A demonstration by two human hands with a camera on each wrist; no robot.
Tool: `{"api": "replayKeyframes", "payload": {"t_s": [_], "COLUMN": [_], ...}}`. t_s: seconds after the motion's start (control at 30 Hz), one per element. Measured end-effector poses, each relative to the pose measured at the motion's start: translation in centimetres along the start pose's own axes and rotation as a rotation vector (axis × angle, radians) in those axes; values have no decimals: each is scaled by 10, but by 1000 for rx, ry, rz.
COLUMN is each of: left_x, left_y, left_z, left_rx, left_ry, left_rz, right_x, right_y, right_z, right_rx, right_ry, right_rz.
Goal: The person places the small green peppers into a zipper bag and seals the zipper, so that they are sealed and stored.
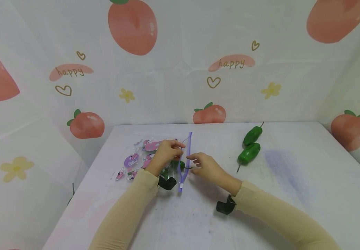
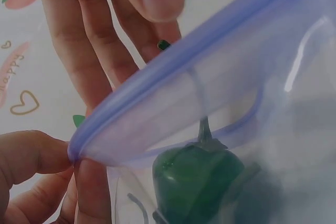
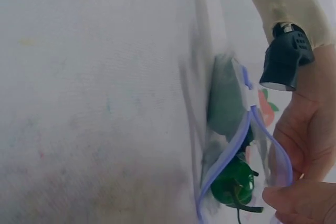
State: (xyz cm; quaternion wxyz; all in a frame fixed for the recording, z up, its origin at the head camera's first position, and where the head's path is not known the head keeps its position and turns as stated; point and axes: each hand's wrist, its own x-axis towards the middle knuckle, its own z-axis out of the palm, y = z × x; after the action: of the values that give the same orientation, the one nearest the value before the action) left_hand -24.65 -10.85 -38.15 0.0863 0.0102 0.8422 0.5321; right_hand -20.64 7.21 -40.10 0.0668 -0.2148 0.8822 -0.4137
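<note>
A clear zip bag (image 1: 132,160) with pink and purple cartoon prints lies at the table's left, its purple zip edge (image 1: 189,146) facing right and its mouth parted. My left hand (image 1: 167,152) pinches one side of that edge between thumb and fingers. At least one green pepper (image 2: 194,182) is inside, stem towards the mouth. A darker green shape beside it looks blurred through the plastic. My right hand (image 1: 209,168) is just right of the mouth, fingers loosely bent and thumb apart, gripping nothing visible. Its fingertips are close to the zip edge; contact is unclear.
Two green peppers, an upper one (image 1: 252,135) and a lower one (image 1: 249,153), lie at the back right of the white table (image 1: 292,208). A white zip slider (image 1: 181,185) sits at the near end of the bag's edge. A printed cloth (image 1: 173,80) hangs behind.
</note>
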Motion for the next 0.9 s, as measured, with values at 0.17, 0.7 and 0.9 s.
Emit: {"api": "replayKeyframes", "payload": {"t_s": [0.17,0.7,0.9], "left_x": [1,0,0], "left_y": [-2,-1,-2], "left_z": [1,1,1], "left_rx": [-10,4,1], "left_ry": [-3,9,4], "left_rz": [18,9,7], "right_x": [-5,-19,-23], "right_y": [0,10,13], "right_z": [-8,-41,-52], "right_rx": [-9,-35,-22], "right_ry": [14,91,96], "right_rz": [-12,19,56]}}
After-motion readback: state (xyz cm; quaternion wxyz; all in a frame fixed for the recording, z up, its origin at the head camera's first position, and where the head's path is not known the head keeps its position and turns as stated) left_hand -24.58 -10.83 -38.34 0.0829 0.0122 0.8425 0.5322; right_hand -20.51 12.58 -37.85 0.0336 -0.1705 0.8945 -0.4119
